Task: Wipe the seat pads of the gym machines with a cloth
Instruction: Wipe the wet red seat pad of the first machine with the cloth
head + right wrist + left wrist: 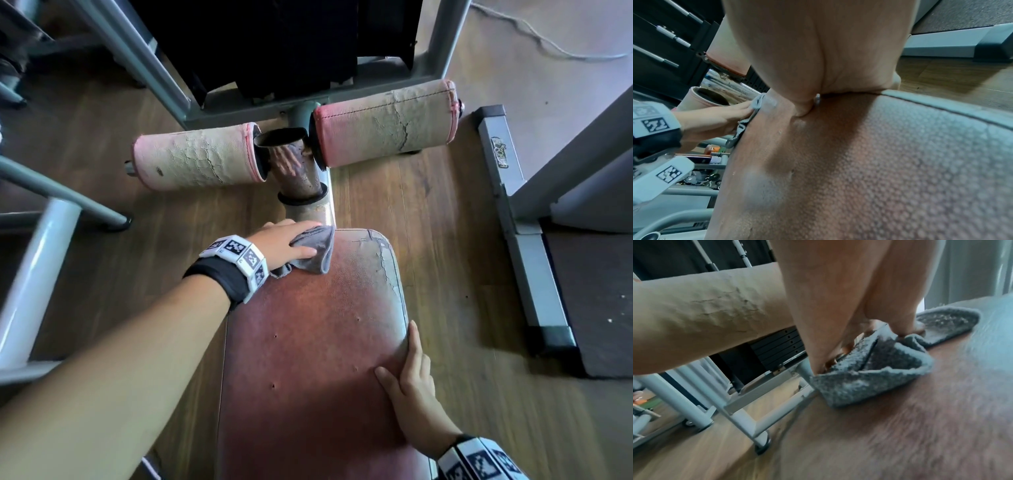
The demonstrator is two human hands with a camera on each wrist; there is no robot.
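Looking down from our head, we press our flat left hand (286, 241) on the gray cloth (317, 251) at the far left corner of the red seat pad (308, 342). Our right hand (412, 387) lies open on its right edge. Brown wood floor (455, 240) lies all around.

From our left wrist, straight fingers (906, 318) push the folded cloth (869, 379) beside the pad's edge.

From our right wrist, our palm (828, 48) rests flat on the bumpy pad (879, 162).

The left hand (849, 305) is pressing a folded grey cloth (875, 369) onto the reddish-brown seat pad (920, 426); a cracked beige roller pad (705, 313) is lying at nine o'clock.

Grey cloth (317, 250) on a reddish-brown seat pad (308, 335); faded pink-beige rollers (197, 161).
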